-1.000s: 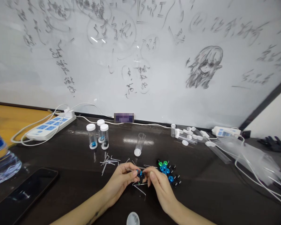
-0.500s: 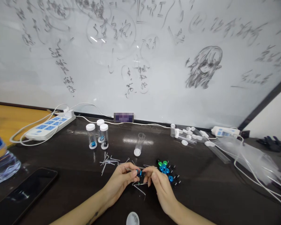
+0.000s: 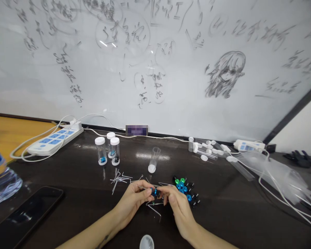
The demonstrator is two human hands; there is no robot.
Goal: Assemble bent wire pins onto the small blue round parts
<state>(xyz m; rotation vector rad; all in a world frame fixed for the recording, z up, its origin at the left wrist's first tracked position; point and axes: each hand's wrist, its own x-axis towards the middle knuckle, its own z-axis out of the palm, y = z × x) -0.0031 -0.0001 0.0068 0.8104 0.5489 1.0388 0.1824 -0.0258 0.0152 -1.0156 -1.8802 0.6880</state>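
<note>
My left hand (image 3: 134,195) is closed, pinching a small shiny blue part (image 3: 154,192) between thumb and fingertips. A thin metal rod pokes out along its fingers. Closed fingers of my right hand (image 3: 175,200) meet the same blue part from the right; its dark right end is partly hidden by them. Beneath and between the hands lie thin bent metal rods (image 3: 155,211). More L-shaped rods (image 3: 119,179) are heaped to the left. Just right of my right hand is a cluster of blue, green and black small parts (image 3: 182,186).
Three white-capped clear tubes (image 3: 101,152) stand at back left; an uncapped clear tube (image 3: 154,160) stands centrally. Loose tubes and caps (image 3: 207,152), plastic bags (image 3: 274,173) and cables lie right. A phone (image 3: 26,216), bottle (image 3: 3,176) and power strip (image 3: 54,140) sit left.
The right index finger has moved slightly, now pressing closer against the blue part. My left hand stays in place with its hold unchanged.
</note>
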